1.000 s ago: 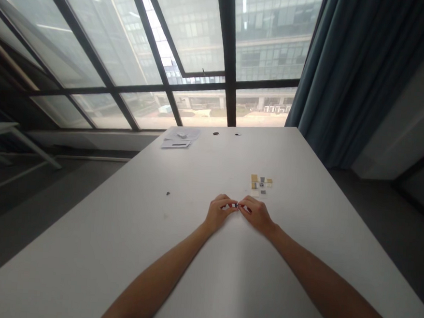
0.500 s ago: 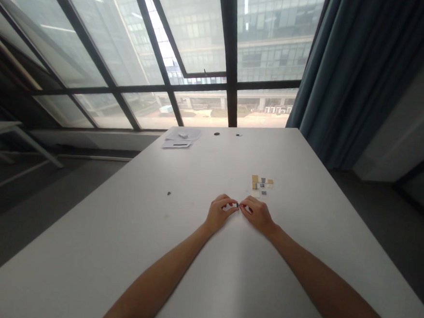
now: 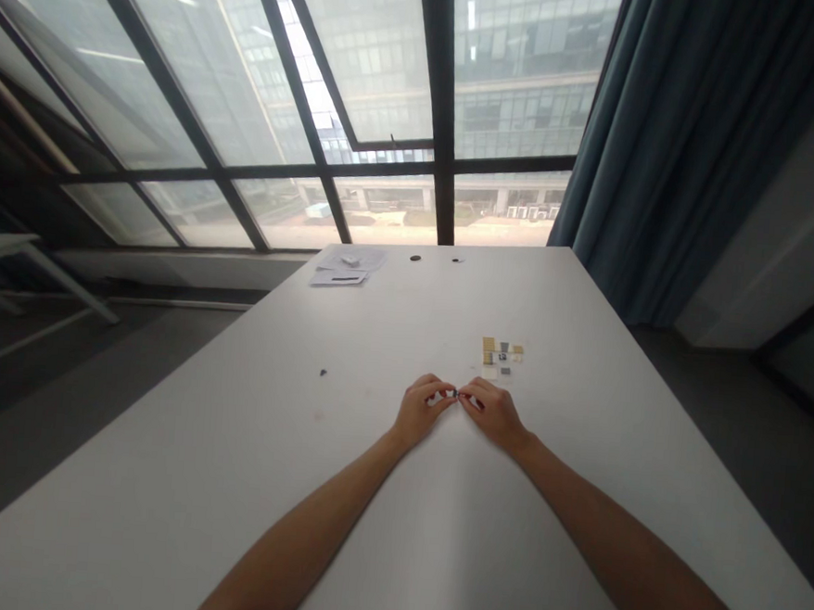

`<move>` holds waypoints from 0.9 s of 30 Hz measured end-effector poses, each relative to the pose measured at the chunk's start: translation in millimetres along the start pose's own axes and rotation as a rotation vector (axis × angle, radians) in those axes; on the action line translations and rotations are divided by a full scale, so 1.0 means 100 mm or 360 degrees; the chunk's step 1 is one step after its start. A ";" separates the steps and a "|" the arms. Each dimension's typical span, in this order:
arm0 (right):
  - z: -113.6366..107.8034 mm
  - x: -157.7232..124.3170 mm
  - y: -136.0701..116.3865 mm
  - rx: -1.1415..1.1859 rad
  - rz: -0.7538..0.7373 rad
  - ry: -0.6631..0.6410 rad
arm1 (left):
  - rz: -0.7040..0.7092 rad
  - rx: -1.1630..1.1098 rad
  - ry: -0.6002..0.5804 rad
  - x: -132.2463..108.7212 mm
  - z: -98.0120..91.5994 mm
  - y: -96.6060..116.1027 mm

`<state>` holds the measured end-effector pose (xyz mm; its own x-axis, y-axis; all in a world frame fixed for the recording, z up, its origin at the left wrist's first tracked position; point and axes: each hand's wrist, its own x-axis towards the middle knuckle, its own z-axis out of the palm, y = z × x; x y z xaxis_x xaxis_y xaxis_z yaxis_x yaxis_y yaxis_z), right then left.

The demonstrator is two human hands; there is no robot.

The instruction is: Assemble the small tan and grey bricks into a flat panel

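**Both hands pinching one tiny piece, mid-table**

So the left hand (image 3: 419,410) and right hand (image 3: 493,413) meet fingertip to fingertip over the white table (image 3: 366,488). Thumbs and forefingers are pressed together on a tiny dark piece (image 3: 457,396) between them; it's too small to say what it is. A little cluster of tan and grey tiles (image 3: 501,352) sits just beyond the right hand. Some papers (image 3: 346,265) are way off at the far edge, and a dark speck (image 3: 322,372) lies off to the left.
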<state>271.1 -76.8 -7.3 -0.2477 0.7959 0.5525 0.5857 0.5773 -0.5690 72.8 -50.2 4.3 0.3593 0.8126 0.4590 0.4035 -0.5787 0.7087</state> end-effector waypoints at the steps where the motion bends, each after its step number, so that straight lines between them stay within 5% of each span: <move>1: 0.00 0.00 0.00 0.0002 0.0000 0.0002 | 0.0005 0.0000 -0.0004 0.00 0.00 -0.01; 27: 0.01 0.02 0.02 -0.0011 -0.0076 0.0148 | 0.0040 0.0040 0.0021 -0.01 0.00 -0.02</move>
<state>271.3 -74.2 -7.9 -0.2029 0.7471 0.6330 0.5802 0.6124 -0.5369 71.7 -49.9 2.5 0.3581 0.7987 0.4836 0.4154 -0.6001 0.6836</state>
